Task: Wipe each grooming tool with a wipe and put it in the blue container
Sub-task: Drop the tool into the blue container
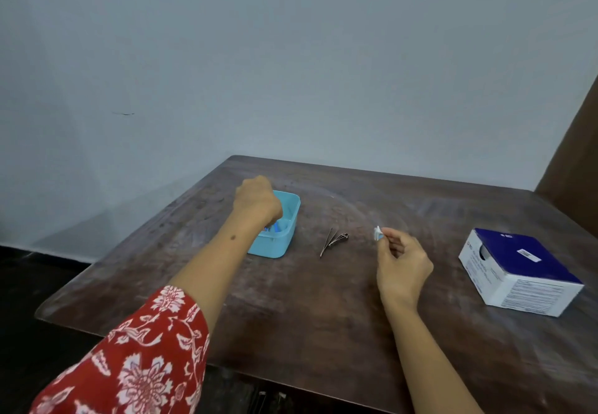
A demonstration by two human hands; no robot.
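Red floral-print sleeve (139, 358) at seven o'clock covers the left upper arm; the bare forearm stretches toward eleven o'clock, left hand (257, 201) curled knuckles-up over the light blue plastic container (284, 235), fingers dipping inside; what they grip cannot be told. Right hand (401, 264), wrist raised off the dark wooden table (291, 310), pinches a small white wipe (378, 233). Thin metal grooming tools (333, 241) lie between the hands. A blue-and-white cardboard box (521, 271) sits at three o'clock.

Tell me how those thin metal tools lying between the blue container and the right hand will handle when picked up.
The metal tools look thin and flat against the table, so they are probably light but hard to pinch up. Bare metal may be slippery. Being flat, not round, they seem unlikely to roll.
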